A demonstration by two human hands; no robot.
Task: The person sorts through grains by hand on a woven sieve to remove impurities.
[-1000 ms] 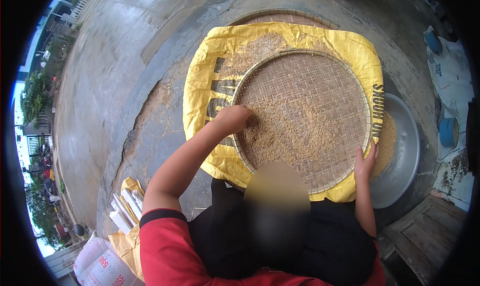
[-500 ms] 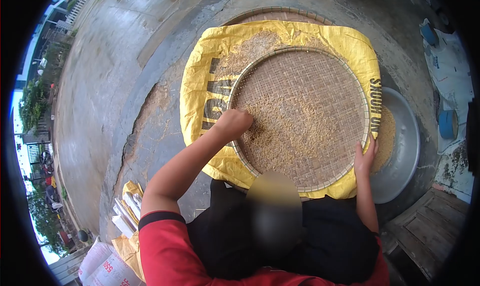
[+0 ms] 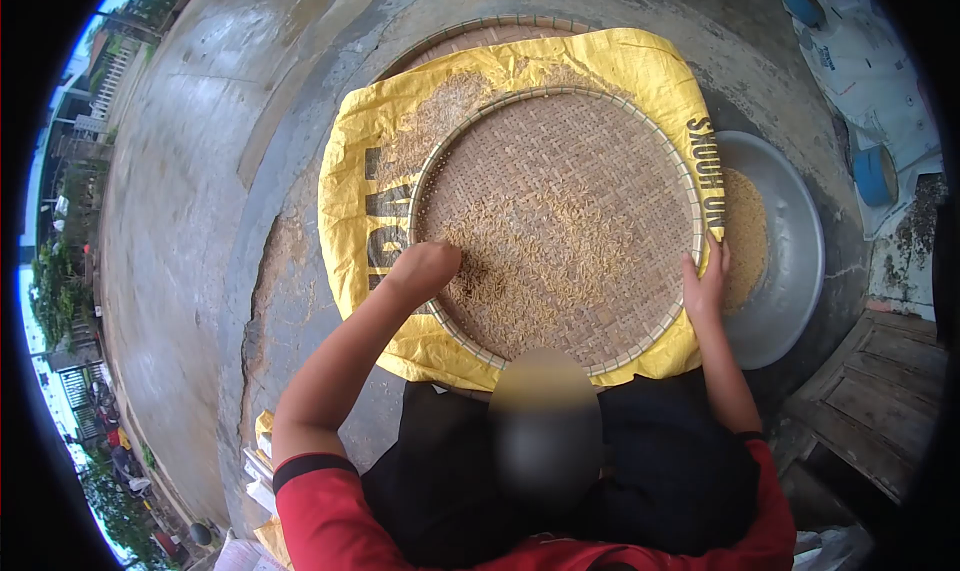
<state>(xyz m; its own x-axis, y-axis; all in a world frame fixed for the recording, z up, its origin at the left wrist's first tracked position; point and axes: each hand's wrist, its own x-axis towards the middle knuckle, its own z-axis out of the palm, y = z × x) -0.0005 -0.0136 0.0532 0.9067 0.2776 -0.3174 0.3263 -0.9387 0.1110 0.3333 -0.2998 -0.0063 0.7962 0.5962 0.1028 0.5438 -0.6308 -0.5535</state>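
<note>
A round woven bamboo tray lies before my lap, with husked-looking grain scattered over its lower and left part. My left hand is closed at the tray's left rim, its knuckles over the inside by a darker patch of grain. Whatever its fingers hold is hidden. At the lower right, my right hand grips the tray's rim, fingers outside. Beneath the tray is a yellow printed sack, with more pale grain or chaff spread on its far left part.
Right of the tray stands a metal basin with grain in it. Another woven tray shows under the sack's far edge. A wooden panel is at lower right, and a white sheet with blue tape rolls lies beyond.
The view has shifted, so the tray and sack sit further left in it. My left hand stays closed, slightly lower along the tray's left rim. My right hand keeps hold of the rim.
</note>
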